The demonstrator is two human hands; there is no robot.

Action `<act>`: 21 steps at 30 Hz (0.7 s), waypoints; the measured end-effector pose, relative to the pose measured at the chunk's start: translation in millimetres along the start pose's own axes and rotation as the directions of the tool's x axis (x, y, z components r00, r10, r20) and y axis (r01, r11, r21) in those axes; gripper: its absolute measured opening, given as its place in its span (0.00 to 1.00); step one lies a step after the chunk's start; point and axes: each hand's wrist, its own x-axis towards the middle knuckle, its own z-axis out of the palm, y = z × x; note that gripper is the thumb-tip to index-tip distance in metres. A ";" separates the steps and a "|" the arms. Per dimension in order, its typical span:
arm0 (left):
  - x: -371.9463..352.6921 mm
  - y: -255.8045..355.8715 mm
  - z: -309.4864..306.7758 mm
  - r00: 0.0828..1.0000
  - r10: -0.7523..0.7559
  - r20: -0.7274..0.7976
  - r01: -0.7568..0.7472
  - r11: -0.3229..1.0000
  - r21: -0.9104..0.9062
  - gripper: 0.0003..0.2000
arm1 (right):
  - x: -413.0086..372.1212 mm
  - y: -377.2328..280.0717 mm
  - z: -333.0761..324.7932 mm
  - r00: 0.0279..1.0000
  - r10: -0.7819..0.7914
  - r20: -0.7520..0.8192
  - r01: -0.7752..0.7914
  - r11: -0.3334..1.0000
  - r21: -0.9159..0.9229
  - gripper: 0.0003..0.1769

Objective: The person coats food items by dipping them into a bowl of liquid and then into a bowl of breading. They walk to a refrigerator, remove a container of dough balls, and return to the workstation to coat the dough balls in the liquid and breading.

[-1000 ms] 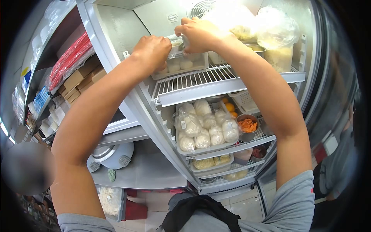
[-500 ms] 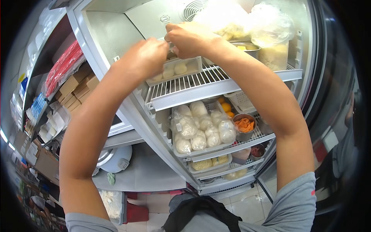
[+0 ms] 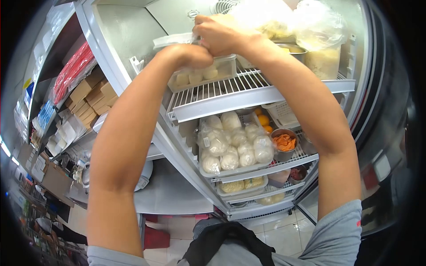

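Both my arms reach up to the top shelf of an open fridge. My left hand [image 3: 188, 55] is over a clear plastic container [image 3: 202, 76] of pale round pieces; its fingers are hidden. My right hand [image 3: 217, 34] has its fingers closed at the edge of a whitish translucent item [image 3: 175, 41], perhaps a lid or bag, tilted above the container. Right of it are a metal pan [image 3: 290, 48] and a tub [image 3: 323, 61] under a clear bag.
Below, the wire shelf [image 3: 226, 104] overhangs a tray of bagged white balls [image 3: 237, 142], oranges [image 3: 263, 120] and a metal cup of orange strips [image 3: 284, 142]. Boxes [image 3: 91, 99] and a red-wrapped bundle [image 3: 73, 68] fill the left shelving. A red bin [image 3: 156, 238] stands on the floor.
My left hand has moved right, nearer my right hand. The whitish item now shows above the container. The whole view has shifted slightly.
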 end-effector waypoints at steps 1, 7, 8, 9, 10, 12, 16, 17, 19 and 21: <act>-1.5 0.1 0.9 1.000 -0.007 0.008 0.007 1.000 -0.003 0.27 | -0.6 2.7 -0.2 0.999 0.047 0.025 -0.047 0.999 0.016 0.11; -1.5 -7.7 -17.3 0.981 -0.001 0.193 0.086 0.896 -0.435 0.31 | 12.8 12.5 33.4 1.000 -0.006 -0.002 0.006 1.000 -0.022 0.18; 1.8 -6.7 -18.6 0.981 -0.006 0.195 0.091 0.898 -0.431 0.31 | 11.3 14.0 37.2 1.000 0.029 0.002 -0.029 0.999 0.038 0.21; 5.9 -7.3 -17.8 0.981 -0.053 0.186 0.127 0.902 -0.412 0.32 | 8.9 9.7 32.3 0.998 0.062 0.009 -0.063 0.993 0.097 0.24; 8.8 -8.1 -16.2 0.980 -0.100 0.173 0.162 0.905 -0.394 0.33 | 6.2 2.9 21.4 0.998 0.064 0.005 -0.064 0.993 0.099 0.24; 17.6 -7.3 -7.7 0.985 -0.123 0.119 0.156 0.932 -0.326 0.33 | 1.0 -8.9 -1.9 0.986 0.145 0.080 -0.155 0.980 0.127 0.23; 28.5 5.5 -8.7 0.988 -0.155 0.028 0.157 0.984 -0.088 0.35 | -7.7 -14.2 -26.7 0.974 0.202 0.099 -0.210 0.974 0.085 0.22; 31.9 9.3 -11.1 0.986 -0.165 -0.001 0.165 0.986 0.003 0.35 | -8.8 -15.2 -30.0 0.973 0.207 0.101 -0.215 0.973 0.078 0.22; 34.8 13.0 -10.0 0.980 -0.190 -0.056 0.197 0.969 0.152 0.35 | -11.0 -18.3 -36.4 0.971 0.216 0.105 -0.224 0.972 0.069 0.21; 38.2 15.9 -8.9 0.970 -0.217 -0.111 0.240 0.932 0.271 0.36 | -12.0 -21.0 -39.1 0.967 0.229 0.111 -0.238 0.969 0.071 0.20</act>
